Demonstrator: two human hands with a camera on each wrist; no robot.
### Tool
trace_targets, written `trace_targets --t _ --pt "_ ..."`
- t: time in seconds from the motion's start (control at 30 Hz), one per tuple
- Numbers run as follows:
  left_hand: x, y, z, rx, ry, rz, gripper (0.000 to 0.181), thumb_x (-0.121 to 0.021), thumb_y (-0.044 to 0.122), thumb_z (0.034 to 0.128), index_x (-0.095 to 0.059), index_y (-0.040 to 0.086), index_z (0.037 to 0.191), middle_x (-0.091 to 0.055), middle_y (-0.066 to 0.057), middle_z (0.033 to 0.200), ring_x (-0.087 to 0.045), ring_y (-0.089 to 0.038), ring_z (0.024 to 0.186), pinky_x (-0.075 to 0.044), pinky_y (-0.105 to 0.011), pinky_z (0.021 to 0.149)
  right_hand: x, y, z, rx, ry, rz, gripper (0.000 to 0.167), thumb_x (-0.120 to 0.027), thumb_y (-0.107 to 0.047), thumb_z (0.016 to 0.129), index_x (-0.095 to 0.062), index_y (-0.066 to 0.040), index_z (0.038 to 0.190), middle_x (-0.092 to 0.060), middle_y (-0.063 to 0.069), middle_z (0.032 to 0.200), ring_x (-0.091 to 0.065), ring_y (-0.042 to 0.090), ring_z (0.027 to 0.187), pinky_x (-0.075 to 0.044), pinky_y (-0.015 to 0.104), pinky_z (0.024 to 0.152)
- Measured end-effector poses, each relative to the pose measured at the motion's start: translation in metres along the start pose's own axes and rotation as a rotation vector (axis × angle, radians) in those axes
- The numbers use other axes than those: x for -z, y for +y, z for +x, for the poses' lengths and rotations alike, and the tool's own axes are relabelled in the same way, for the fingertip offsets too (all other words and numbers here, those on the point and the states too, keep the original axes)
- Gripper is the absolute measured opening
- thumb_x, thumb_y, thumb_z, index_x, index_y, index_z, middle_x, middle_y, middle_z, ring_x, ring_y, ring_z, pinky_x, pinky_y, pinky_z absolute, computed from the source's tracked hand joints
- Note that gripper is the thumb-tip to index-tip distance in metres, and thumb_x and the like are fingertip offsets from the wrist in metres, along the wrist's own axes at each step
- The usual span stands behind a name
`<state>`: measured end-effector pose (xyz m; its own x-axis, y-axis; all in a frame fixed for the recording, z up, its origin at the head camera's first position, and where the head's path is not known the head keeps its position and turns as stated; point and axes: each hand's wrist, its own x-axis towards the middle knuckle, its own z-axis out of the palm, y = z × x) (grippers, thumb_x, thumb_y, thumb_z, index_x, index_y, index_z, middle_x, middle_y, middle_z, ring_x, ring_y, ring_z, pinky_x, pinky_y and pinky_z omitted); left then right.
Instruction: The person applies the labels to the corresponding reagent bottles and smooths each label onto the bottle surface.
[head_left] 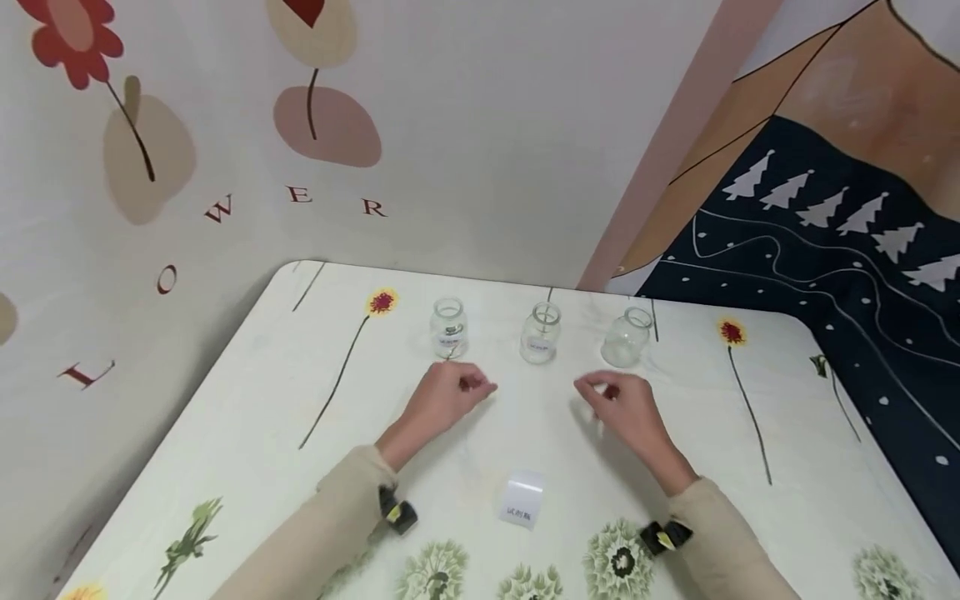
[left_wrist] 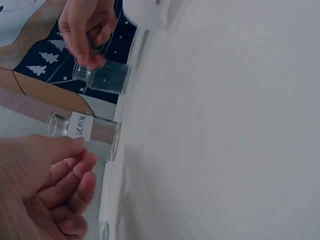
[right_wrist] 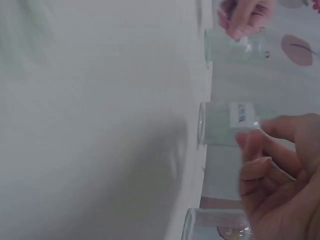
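My left hand (head_left: 450,393) hovers over the table in front of the left glass jar (head_left: 448,329), its fingers loosely curled with nothing visible in them. To the right, my right hand (head_left: 624,408) is held the same way, in front of the right glass jar (head_left: 626,338). Between them, farther back, stands the middle glass jar (head_left: 540,333). White labels with printed characters show on the left and middle jars; none is visible on the right one. A curved label strip (head_left: 522,498) with similar print lies near me. In the left wrist view the middle jar's label (left_wrist: 81,126) appears beyond my thumb.
The table (head_left: 517,425) has a white cover printed with flowers. Behind it hangs a pale printed cloth (head_left: 480,150), and a dark cloth with white trees (head_left: 840,250) drapes along the right side. The jars stand in a row toward the back edge.
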<state>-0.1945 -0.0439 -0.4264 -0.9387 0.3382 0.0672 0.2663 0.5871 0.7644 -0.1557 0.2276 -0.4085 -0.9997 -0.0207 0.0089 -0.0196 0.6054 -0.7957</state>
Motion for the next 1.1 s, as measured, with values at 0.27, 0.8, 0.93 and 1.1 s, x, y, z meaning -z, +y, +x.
trace_targets --t 0.27,0.8,0.93,1.1 --pt "-0.004 0.017 -0.062 0.086 -0.325 -0.125 0.044 -0.062 0.033 0.1049 -0.076 0.012 0.069 -0.067 0.004 0.061 -0.046 -0.007 0.051 -0.036 -0.023 0.051 -0.013 -0.009 -0.06 -0.174 -0.422 0.088 0.042 -0.065 -0.04 0.102 -0.078 -0.007 0.079 -0.066 0.004 0.061 -0.047 0.01 0.045 -0.032 0.022 0.044" --pt "-0.01 0.055 -0.071 0.051 -0.294 -0.445 0.018 -0.072 0.018 0.0985 -0.077 0.001 0.096 -0.071 -0.013 0.076 -0.058 -0.013 0.061 -0.041 -0.021 0.053 -0.009 -0.035 -0.084 -0.174 -0.473 0.387 0.029 -0.067 -0.024 0.102 -0.077 0.003 0.096 -0.054 -0.002 0.054 -0.035 0.007 0.044 -0.03 0.021 0.045" --pt "0.001 0.077 -0.075 0.025 -0.175 -0.461 0.019 -0.071 0.021 0.0995 -0.075 0.003 0.104 -0.073 -0.004 0.081 -0.06 -0.012 0.066 -0.047 -0.023 0.058 0.002 -0.056 -0.087 -0.102 -0.34 0.434 0.026 -0.068 -0.019 0.101 -0.073 0.007 0.099 -0.052 0.0 0.058 -0.038 0.008 0.048 -0.03 0.021 0.048" --pt "0.006 0.095 -0.093 -0.009 -0.049 -0.482 0.024 -0.074 0.022 0.0977 -0.068 0.016 0.12 -0.077 0.005 0.09 -0.059 -0.012 0.07 -0.043 -0.022 0.062 0.009 -0.07 -0.096 -0.052 -0.221 0.464 0.026 -0.069 -0.019 0.101 -0.071 0.007 0.097 -0.052 0.003 0.058 -0.042 0.01 0.05 -0.031 0.023 0.048"
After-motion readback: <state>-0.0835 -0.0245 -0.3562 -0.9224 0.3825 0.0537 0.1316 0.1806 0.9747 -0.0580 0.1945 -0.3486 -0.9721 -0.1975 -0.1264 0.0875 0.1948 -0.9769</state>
